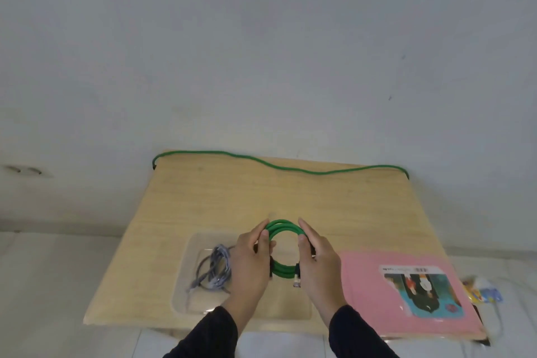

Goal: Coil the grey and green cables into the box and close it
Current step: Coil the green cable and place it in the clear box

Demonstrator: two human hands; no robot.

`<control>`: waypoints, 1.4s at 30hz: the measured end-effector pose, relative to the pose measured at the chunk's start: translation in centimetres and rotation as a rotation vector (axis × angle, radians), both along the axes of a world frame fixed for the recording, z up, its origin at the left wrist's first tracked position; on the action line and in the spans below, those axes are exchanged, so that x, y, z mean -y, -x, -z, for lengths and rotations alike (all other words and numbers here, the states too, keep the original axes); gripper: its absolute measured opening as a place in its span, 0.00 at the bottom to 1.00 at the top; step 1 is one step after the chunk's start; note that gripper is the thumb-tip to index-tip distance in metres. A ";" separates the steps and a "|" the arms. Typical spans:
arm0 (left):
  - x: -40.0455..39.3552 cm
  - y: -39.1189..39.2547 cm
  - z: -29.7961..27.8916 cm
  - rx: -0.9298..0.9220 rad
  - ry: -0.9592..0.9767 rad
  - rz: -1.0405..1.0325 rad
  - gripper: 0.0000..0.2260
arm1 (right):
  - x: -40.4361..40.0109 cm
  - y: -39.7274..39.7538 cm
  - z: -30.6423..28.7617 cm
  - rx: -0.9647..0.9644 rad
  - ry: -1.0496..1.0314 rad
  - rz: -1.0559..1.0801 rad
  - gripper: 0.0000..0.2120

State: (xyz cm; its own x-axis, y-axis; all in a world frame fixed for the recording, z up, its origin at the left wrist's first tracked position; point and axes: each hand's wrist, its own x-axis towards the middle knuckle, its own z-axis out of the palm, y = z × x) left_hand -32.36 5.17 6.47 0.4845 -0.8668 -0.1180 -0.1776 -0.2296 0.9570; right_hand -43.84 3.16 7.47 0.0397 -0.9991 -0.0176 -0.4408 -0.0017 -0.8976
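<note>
We work at a pale wooden tabletop point(290, 197), and we place everything against it. On its near right corner lies a flat pink rectangular lid with a picture label point(406, 293), so the box is not yet closed. On the near middle-left of the tabletop sits the clear shallow plastic box point(186, 276), and in its left half already rests the grey cable, bundled into a loose coil point(215, 269). Along the far edge of the tabletop runs a separate green cord point(279, 166); whether it belongs to our coil we cannot tell.

Just above the box's right half we hold the green braided cable wound into a round coil point(283, 241) between both hands.

The danger we see is spring-back: the coil looks stiff and nothing ties it, so if we let go before it is seated below the box's rim, the loops may open, ride over the wall and stop the lid from seating. The plug ends hanging at the coil's near side could also snag on the grey bundle.

Our left hand point(251, 267) grasps the coil's left side, thumb pressed inside the loop and fingers wrapped outside. Our right hand point(318, 267) mirrors it on the right side, thumb inside, fingers extended along the outer turns. Both dark-sleeved wrists angle inward.
</note>
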 end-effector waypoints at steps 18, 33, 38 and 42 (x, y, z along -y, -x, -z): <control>-0.7 -0.2 4.9 0.567 -0.397 0.262 0.11 | -0.9 -0.4 5.2 -0.672 -0.211 -0.351 0.29; -0.8 -1.3 0.6 1.054 -0.235 0.422 0.14 | 0.2 -0.3 1.6 -0.849 0.389 -0.450 0.18; 2.6 -7.7 -1.5 1.112 -0.129 0.297 0.09 | 3.2 -3.4 -2.2 -0.844 0.508 -0.430 0.17; 4.5 -14.5 -3.7 1.067 -0.151 0.150 0.11 | 6.2 -8.4 -4.3 -0.853 0.542 -0.535 0.21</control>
